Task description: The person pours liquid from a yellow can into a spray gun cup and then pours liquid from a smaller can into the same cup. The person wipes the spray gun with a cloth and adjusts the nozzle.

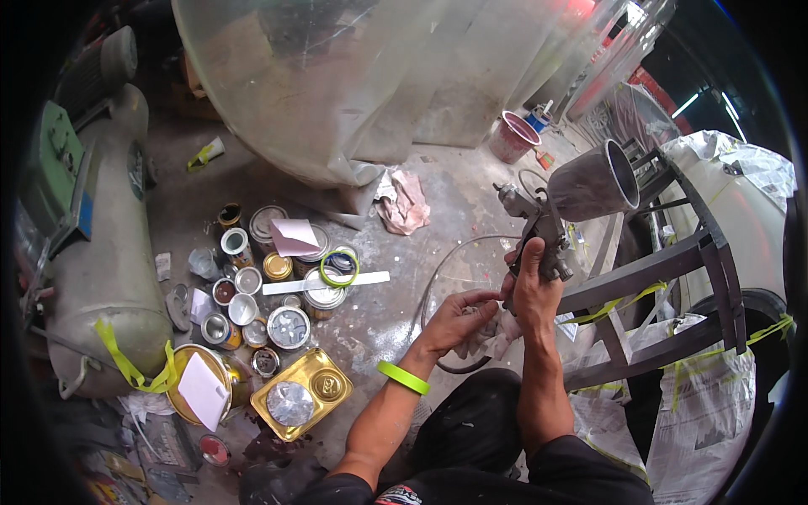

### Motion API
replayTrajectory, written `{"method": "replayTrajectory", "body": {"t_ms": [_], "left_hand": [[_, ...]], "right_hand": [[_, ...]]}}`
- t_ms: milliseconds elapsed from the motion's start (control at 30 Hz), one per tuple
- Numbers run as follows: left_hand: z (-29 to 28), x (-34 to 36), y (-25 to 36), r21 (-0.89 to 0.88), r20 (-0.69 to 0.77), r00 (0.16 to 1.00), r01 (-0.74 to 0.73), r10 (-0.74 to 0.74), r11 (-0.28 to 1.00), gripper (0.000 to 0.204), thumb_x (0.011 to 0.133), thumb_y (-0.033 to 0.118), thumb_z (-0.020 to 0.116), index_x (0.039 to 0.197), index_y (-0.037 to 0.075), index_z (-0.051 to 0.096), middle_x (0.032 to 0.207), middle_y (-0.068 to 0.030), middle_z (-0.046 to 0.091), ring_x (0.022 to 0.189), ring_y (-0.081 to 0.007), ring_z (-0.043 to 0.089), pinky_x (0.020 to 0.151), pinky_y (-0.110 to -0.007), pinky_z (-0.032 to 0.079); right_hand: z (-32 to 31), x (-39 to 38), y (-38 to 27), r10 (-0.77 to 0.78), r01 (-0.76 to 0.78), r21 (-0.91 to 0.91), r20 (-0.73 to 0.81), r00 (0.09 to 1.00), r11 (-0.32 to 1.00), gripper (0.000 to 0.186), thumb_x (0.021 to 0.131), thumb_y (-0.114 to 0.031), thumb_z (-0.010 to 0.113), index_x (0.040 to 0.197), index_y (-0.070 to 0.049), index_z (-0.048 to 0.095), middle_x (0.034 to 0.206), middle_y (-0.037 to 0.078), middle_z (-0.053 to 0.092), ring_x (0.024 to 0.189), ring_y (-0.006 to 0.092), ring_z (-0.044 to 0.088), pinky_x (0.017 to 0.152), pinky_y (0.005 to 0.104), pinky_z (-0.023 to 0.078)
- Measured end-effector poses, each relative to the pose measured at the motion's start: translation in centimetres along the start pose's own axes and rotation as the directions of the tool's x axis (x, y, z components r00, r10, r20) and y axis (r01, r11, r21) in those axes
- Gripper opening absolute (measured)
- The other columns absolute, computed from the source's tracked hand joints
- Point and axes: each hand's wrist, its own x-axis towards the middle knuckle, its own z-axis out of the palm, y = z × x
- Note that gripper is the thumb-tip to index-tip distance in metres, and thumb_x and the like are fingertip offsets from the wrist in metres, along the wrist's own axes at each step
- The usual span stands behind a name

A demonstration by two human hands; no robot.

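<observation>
Spray gun [545,223], metal-bodied, sits upright in the right hand [536,290], just ahead of the person's knees. Right-hand fingers wrap closed round its grip, thumb laid up the rear of the body. Wide grey cup [585,189] rides on top, leaning right; gun is probably top-heavy, more so if the cup holds liquid, but its contents cannot be made out. Body and cup look stiff; nozzle end likely the delicate part, and wet paint could make the surfaces slick. Best hold, I judge: the grip, with a second hand steadying the cup low on its wall. Left hand [459,322] is beside the right wrist, fingers and thumb bent toward each other; whether they pinch the pale, soft-looking cloth [505,328] beneath, cannot tell. Further out, right: dark curved frame [648,272] with yellow tape [613,307] on it. Left: cluster of paint cans on the floor, a gold lid [327,385] near them, white strip [370,279] across the can tops. Far left: grey compressor tank [105,269].
</observation>
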Motion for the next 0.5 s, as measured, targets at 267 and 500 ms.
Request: {"method": "replayTrajectory", "body": {"t_ms": [267,500], "left_hand": [[0.5,-0.1,1.0,0.060,0.029,1.000,-0.006,0.004,0.998,0.031,0.093,0.023,0.070,0.115,0.001,0.067,0.080,0.0015,0.067,0.068,-0.0028,0.060,0.057,-0.018,0.047],[-0.1,0.3,0.0,0.089,0.059,0.997,-0.048,0.043,0.995,0.031,0.095,0.022,0.067,0.118,0.001,0.067,0.086,0.0032,0.066,0.073,-0.0018,0.058,0.062,-0.018,0.045]], "right_hand": [[-0.6,0.0,-0.1,0.053,-0.053,-0.020,0.034,0.998,0.998,0.053,0.096,-0.054,0.053,0.090,-0.002,0.058,0.074,0.007,0.062,0.045,0.0120,0.055,0.036,0.0264,0.041],[-0.1,-0.3,-0.5,0.003,-0.003,-0.001,0.039,0.999,1.000,0.047,0.096,-0.048,0.058,0.090,-0.001,0.059,0.071,0.005,0.061,0.044,0.0086,0.051,0.036,0.0251,0.036]]}}
